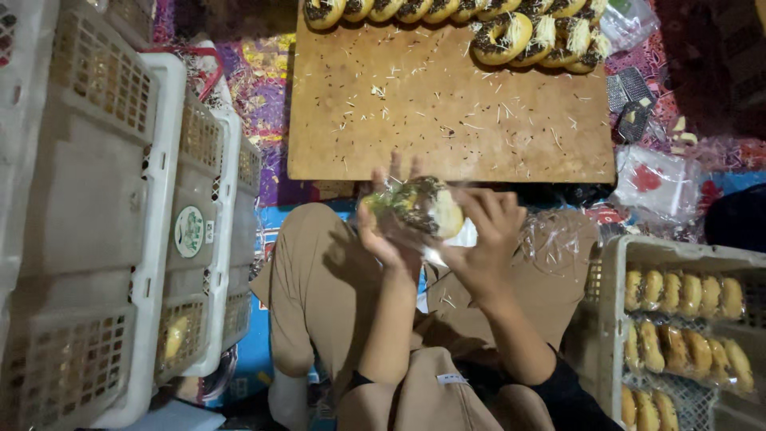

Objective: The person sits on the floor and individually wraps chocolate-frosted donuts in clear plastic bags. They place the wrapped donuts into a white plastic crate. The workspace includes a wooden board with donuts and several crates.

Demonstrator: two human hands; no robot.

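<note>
Sitting hemmed between stacked white crates (120, 239) and a doughnut-filled crate (686, 319), the left hand (387, 239) and right hand (487, 239) both grip a topped doughnut (419, 206) in clear wrap, cradled between fingertips below the wooden board (447, 112) edge.

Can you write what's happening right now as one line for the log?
left hand: holds topped doughnut in clear wrap | right hand: grips the wrap | wooden board: doughnut rows at far edge | crate: wrapped doughnuts
</note>
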